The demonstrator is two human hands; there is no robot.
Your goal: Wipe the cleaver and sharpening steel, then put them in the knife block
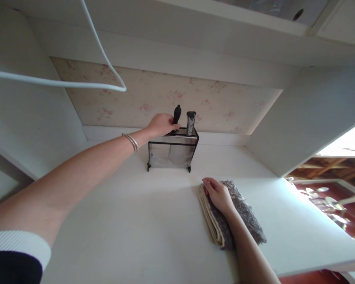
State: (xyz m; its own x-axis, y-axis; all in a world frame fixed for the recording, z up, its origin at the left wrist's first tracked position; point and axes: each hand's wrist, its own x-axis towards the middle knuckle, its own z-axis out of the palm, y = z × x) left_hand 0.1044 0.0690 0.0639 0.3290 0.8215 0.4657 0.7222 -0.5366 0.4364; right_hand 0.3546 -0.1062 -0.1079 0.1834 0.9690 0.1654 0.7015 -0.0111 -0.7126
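Head view: your left hand [162, 124] reaches to 12 o'clock, fingers curled on the rim of the glass knife holder [172, 152] beside a black handle [176, 114]; whether it pinches the handle you cannot tell. Your right hand [219, 195] lies spread flat on the folded grey cloth [242, 217] at 4 o'clock on the white counter [130, 221]

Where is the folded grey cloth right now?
In the head view, the folded grey cloth lies on the white counter, right of centre, under the right hand and in front of the clear knife holder.
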